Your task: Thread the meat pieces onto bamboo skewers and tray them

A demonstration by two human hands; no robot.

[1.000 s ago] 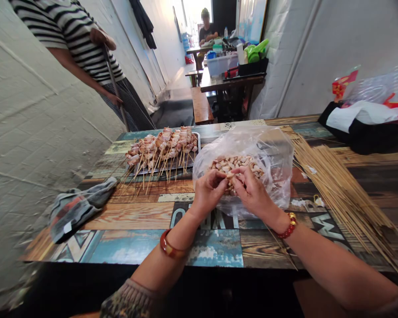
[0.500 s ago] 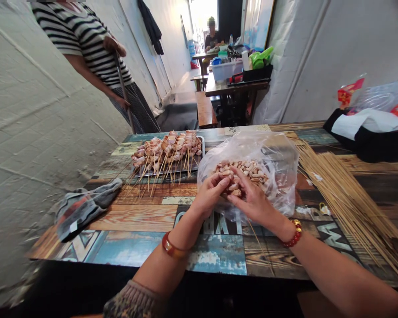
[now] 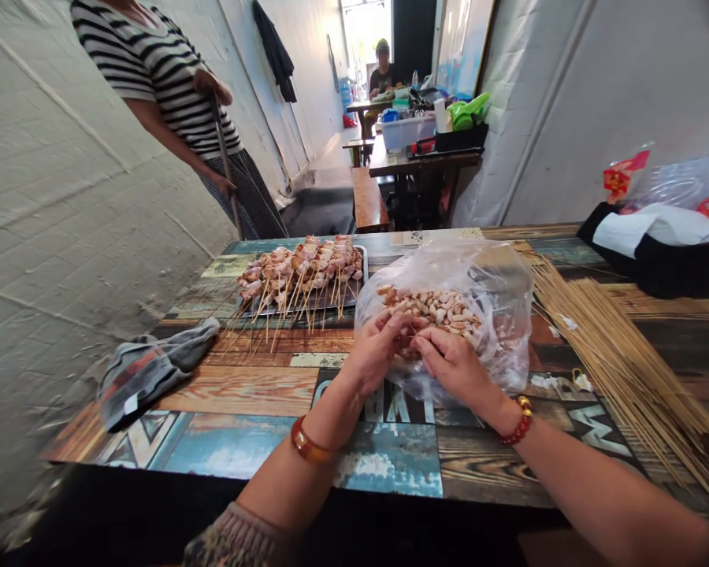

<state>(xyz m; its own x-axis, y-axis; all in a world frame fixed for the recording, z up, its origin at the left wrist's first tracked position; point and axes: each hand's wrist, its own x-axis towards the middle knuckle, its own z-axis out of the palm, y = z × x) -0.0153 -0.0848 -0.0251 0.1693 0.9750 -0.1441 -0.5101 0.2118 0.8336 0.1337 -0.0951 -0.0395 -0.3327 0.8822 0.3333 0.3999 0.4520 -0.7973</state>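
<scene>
My left hand [image 3: 378, 350] and my right hand [image 3: 454, 362] meet over the near side of a clear plastic bag [image 3: 511, 315]. Both are closed, fingertips pinched close together around a thin wooden skewer, mostly hidden by the fingers. Whether a meat piece is between my left fingers, I cannot tell. Spread on the open bag just beyond my fingers are many small pale-pink meat pieces [image 3: 443, 305]. To the left, a metal tray [image 3: 365, 264] bears a heap of threaded meat skewers [image 3: 307, 264], their bare ends pointing towards me.
Bare wooden skewers [image 3: 620, 354] lie in a wide bundle on the right. A grey cloth [image 3: 154, 366] is near the table's left edge. A black bag [image 3: 655, 252] sits at the back right. Beyond the table, a person in a striped shirt [image 3: 171, 90] holds a pole.
My right hand has gone from spread fingers to a pinch beside my left fingertips. The skewer end that stuck out below my right hand no longer shows clearly. The view has shifted slightly.
</scene>
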